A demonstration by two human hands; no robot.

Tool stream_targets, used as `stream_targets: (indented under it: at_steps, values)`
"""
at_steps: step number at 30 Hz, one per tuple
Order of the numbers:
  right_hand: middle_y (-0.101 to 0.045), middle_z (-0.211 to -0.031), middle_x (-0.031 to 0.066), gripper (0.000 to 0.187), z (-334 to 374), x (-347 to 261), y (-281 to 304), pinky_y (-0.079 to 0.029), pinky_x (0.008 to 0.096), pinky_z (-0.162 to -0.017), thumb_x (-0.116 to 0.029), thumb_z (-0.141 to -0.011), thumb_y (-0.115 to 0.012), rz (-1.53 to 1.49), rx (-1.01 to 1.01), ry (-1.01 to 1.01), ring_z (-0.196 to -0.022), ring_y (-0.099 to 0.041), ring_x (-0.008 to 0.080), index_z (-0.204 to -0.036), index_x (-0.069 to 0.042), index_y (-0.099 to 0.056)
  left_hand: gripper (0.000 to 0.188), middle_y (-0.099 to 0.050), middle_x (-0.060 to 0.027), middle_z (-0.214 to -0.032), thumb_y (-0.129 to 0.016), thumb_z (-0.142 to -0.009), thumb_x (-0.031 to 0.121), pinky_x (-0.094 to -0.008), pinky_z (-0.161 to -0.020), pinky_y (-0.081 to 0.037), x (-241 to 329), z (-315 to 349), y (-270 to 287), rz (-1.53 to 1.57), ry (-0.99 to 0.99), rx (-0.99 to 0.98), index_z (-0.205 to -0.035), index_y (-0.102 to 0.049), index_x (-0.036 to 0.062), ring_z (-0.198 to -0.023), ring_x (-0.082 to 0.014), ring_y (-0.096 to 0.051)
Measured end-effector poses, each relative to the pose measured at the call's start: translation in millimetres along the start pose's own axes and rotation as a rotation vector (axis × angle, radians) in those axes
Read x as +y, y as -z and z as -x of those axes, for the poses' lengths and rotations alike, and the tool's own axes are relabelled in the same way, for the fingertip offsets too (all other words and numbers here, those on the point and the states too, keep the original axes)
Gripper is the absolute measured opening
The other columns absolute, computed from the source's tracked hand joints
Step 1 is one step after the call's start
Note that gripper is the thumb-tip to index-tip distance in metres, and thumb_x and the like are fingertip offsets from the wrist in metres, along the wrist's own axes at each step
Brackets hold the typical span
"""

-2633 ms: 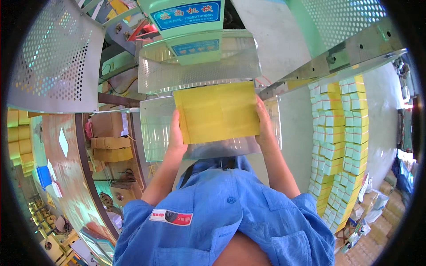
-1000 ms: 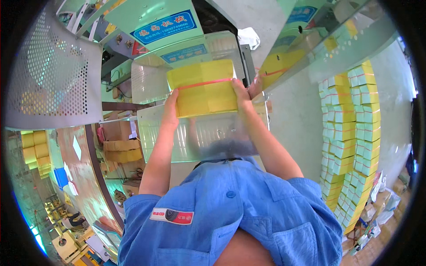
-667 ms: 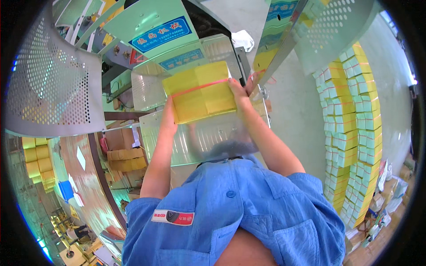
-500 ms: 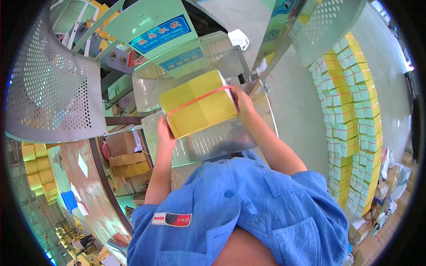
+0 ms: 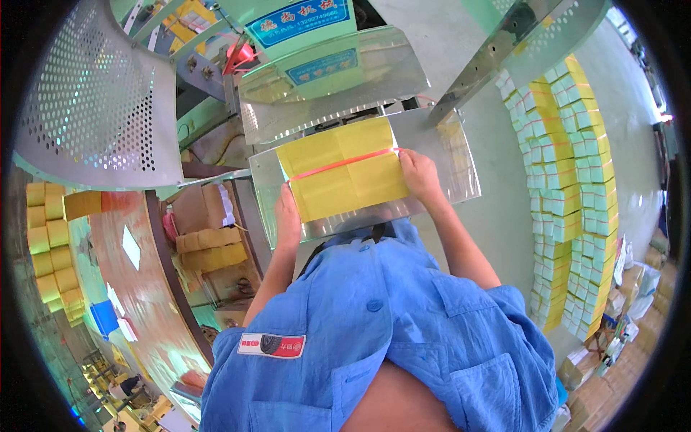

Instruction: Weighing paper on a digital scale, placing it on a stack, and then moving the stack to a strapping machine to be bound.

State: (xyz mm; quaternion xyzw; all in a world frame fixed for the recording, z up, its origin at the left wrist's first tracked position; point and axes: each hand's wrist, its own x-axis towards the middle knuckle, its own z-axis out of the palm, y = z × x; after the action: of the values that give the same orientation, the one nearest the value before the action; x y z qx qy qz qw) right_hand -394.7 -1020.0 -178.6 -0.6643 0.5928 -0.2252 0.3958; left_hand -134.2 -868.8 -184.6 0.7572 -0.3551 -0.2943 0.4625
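Observation:
A yellow-covered bundle of paper (image 5: 353, 193) lies between my hands over a shiny metal worktable (image 5: 455, 162). Around its middle runs a red strap (image 5: 335, 168). My left hand (image 5: 288, 217) presses against the bundle's left end, and my right hand (image 5: 419, 175) grips the right end near the strap. The fingers beneath or behind the bundle are partly hidden. Whether the bundle's underside rests fully on the metal cannot be made out.
A machine with a clear slanted cover (image 5: 331, 86) stands just beyond the worktable. Perforated metal guards (image 5: 108, 119) flank it. Rows of banded yellow-and-white bundles (image 5: 561, 194) stand on the floor at right. At left is a worn wooden table (image 5: 144, 288), with yellow stacks (image 5: 50, 245) past it.
The bundle has come down from a tilted, raised position and now lies flatter and lower over the metal worktable. Both hands have stayed on its ends. The view has shifted slightly.

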Motion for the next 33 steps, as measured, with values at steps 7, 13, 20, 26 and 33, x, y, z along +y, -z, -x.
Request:
stream_targets:
  at_steps: [7,13,20,26,33]
  values:
    - [-0.067,-0.076,0.0177,0.026,7.9,2.5,20.9,-0.052,0.0382,-0.068,-0.024,-0.087,-0.055,-0.008,0.088,-0.054,-0.07,-0.067,0.0292,-0.092,-0.003,-0.071,0.053,-0.067,-0.0189,-0.101,-0.043,-0.099,0.042,-0.0368,-0.077,-0.05,4.6,-20.9,43.4,-0.198,0.195,-0.029,-0.109,-0.064,-0.0055,-0.091,-0.0234,-0.064]
    - [-0.068,-0.088,0.0033,0.02,-4.5,5.8,19.5,-0.049,0.0252,-0.071,-0.014,-0.091,-0.056,-0.688,0.054,-0.153,-0.08,-0.062,0.0099,-0.099,0.001,-0.068,0.055,-0.065,-0.0111,-0.107,-0.041,-0.1,0.046,-0.0363,-0.089,-0.048,-17.5,-41.4,33.4,0.711,0.485,-0.011,-0.125,-0.054,-0.0016,-0.097,-0.0233,-0.063]
    - [-0.066,-0.096,0.0039,0.021,-5.0,36.9,-2.4,-0.049,0.0246,-0.076,-0.014,-0.092,-0.058,-0.709,-0.08,-0.166,-0.087,-0.061,0.0098,-0.105,0.001,-0.065,0.049,-0.065,-0.0078,-0.111,-0.044,-0.098,0.043,-0.0353,-0.087,-0.052,-5.6,-45.1,8.1,0.779,0.519,-0.242,-0.123,-0.057,0.003,-0.101,-0.02,-0.063]
    - [-0.065,-0.105,0.003,0.03,-8.9,1.8,-7.1,-0.049,0.0238,-0.077,-0.018,-0.096,-0.054,-0.932,-0.133,-0.297,-0.09,-0.061,0.0105,-0.119,0.0,-0.061,0.05,-0.062,-0.0093,-0.118,-0.045,-0.099,0.042,-0.0349,-0.087,-0.051,-5.0,-55.2,0.9,0.747,0.505,-0.304,-0.126,-0.054,0.0018,-0.104,-0.0222,-0.062]
    - [-0.059,-0.124,0.0061,0.033,7.7,-31.1,36.1,-0.039,0.0278,-0.101,-0.01,-0.097,-0.047,-1.082,-0.199,0.037,-0.117,-0.052,0.0143,-0.127,0.002,-0.055,0.049,-0.057,-0.0117,-0.127,-0.04,-0.102,0.037,-0.0358,-0.094,-0.048,3.9,-16.5,21.5,0.214,-0.175,-0.116,-0.136,-0.046,0.0026,-0.112,-0.0249,-0.058]
